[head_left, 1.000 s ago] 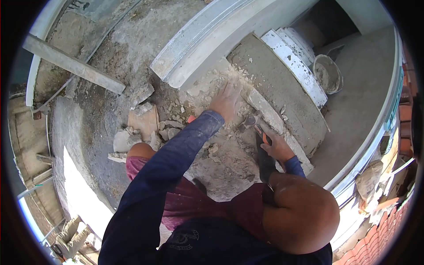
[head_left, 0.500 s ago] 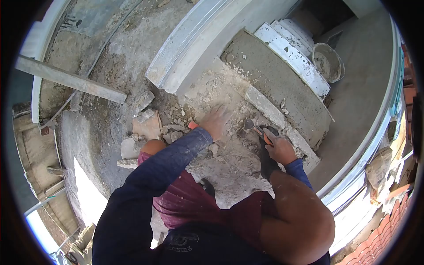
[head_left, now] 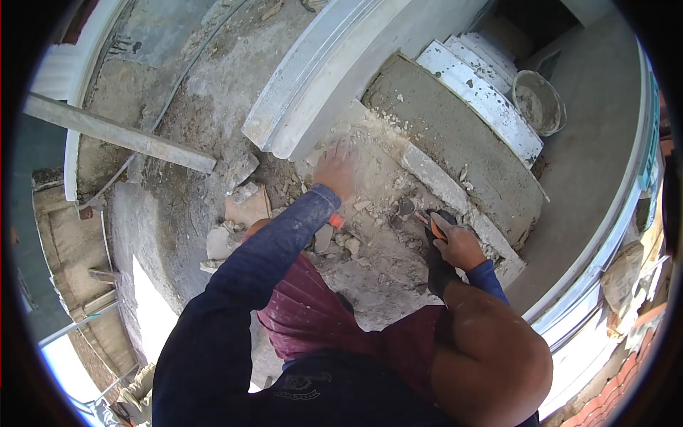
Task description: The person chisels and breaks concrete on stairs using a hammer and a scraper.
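My left hand (head_left: 336, 172) lies spread over the dusty ground beside the lower end of the wall, its fingers stretched out and slightly blurred. Nothing is held in it. Broken mortar pieces (head_left: 348, 244) lie just below it, along with a small orange object (head_left: 336, 221) whose kind I cannot make out. In my right hand (head_left: 461, 247) is a hammer (head_left: 435, 226) with an orange-and-black handle, gripped beside my dark-shod right foot. The grey hammer head (head_left: 405, 207) rests low over the rubble.
A step of wet grey cement (head_left: 455, 135) with a pale edge strip rises at right. White steps (head_left: 484, 99) and a cement-smeared bucket (head_left: 538, 103) stand beyond. At left lie a wooden beam (head_left: 121, 133), a cable, and a flat tan slab (head_left: 247, 206) amid rubble.
My left hand has swept upward and slightly left, away from the orange object, which now lies more exposed. The right hand still holds the hammer. The whole view has shifted slightly.
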`<state>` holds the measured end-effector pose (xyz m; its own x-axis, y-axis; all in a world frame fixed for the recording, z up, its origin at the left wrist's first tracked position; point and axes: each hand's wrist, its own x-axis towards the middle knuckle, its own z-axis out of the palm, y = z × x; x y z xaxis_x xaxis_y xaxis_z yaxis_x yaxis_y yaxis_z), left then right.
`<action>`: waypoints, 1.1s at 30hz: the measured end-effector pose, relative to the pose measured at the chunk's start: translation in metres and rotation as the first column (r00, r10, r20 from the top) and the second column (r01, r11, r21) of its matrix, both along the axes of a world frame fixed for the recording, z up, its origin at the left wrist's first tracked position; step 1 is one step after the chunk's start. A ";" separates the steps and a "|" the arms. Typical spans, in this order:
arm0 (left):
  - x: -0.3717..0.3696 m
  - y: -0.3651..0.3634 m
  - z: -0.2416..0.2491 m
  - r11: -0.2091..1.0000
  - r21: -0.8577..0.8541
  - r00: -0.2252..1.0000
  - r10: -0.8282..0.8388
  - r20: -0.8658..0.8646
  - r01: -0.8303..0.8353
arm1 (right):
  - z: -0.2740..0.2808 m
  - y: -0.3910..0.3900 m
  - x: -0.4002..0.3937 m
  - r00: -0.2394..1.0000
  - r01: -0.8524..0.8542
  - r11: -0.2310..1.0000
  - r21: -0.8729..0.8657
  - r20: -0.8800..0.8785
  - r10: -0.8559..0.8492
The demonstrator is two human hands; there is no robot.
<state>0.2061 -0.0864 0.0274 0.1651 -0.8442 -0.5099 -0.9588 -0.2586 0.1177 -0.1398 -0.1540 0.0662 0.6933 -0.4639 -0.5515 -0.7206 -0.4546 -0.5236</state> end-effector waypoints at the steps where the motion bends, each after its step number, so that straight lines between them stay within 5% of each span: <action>1: 0.002 0.002 -0.008 0.945 -0.316 0.991 -0.042 0.124 0.080 | -0.002 0.000 0.001 1.000 -0.003 1.000 -0.018 0.024 0.003; 4: -0.016 0.027 -0.021 0.940 -0.338 0.974 0.121 0.189 -0.051 | -0.008 0.000 -0.005 0.998 -0.017 0.998 -0.057 0.065 0.020; 7: -0.051 0.067 -0.010 0.942 -0.054 0.940 0.334 0.065 -0.330 | -0.011 0.004 -0.007 0.998 0.002 0.999 -0.041 0.070 0.001; 9: -0.061 0.091 0.010 0.879 0.236 0.871 0.459 -0.175 -0.415 | -0.008 0.002 -0.004 0.999 0.013 1.000 -0.008 0.038 -0.013; 12: -0.063 0.129 0.007 0.981 0.194 0.987 0.051 -0.155 -0.020 | -0.013 0.001 -0.006 0.996 0.014 0.998 -0.060 0.085 -0.009; 15: -0.048 0.134 -0.016 0.995 -0.027 0.993 -0.100 -0.070 0.098 | -0.009 0.001 -0.002 1.000 0.015 0.999 -0.052 0.005 -0.014; 21: -0.035 0.121 -0.009 0.986 -0.028 0.976 -0.167 -0.139 0.165 | -0.004 0.002 0.001 0.999 -0.003 0.997 -0.075 -0.040 0.000; 27: -0.024 0.107 0.015 0.980 -0.198 0.939 -0.067 -0.336 -0.001 | -0.005 0.000 0.005 0.997 -0.004 0.999 -0.043 -0.075 0.001; 30: -0.040 0.089 0.035 0.855 0.077 0.583 0.413 -0.700 -0.513 | -0.002 -0.004 0.009 0.998 -0.020 0.999 -0.047 -0.053 0.017; 33: -0.058 0.051 0.044 0.636 0.414 0.031 0.568 -0.823 -0.651 | -0.011 -0.006 0.009 0.996 -0.022 1.000 -0.005 -0.083 0.021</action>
